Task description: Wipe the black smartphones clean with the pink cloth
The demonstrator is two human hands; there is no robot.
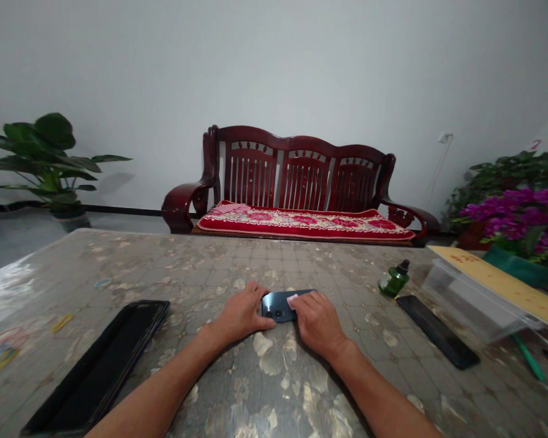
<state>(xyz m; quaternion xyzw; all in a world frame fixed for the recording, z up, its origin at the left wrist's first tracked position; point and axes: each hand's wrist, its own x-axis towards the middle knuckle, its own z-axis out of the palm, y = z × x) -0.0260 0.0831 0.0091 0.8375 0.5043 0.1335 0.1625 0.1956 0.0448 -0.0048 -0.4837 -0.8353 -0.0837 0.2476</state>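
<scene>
A dark blue smartphone [281, 303] lies back side up on the patterned table, its camera lenses near the left end. My left hand [244, 310] grips the phone's left end, thumb at the near edge and fingers at the far edge. In my right hand [317, 319] a small pale pink piece [293, 300], perhaps cloth or tissue, is pinched and pressed against the phone's back. The right fingers cover part of the phone's right half.
On the left lie a black tablet [103, 362] and several coloured bands [2, 356]. To the right are a green bottle [394, 278], a black phone [437, 330] and a clear plastic box [466, 298] beside purple flowers [520, 213]. A wooden bench [296, 170] stands behind the table [201, 261].
</scene>
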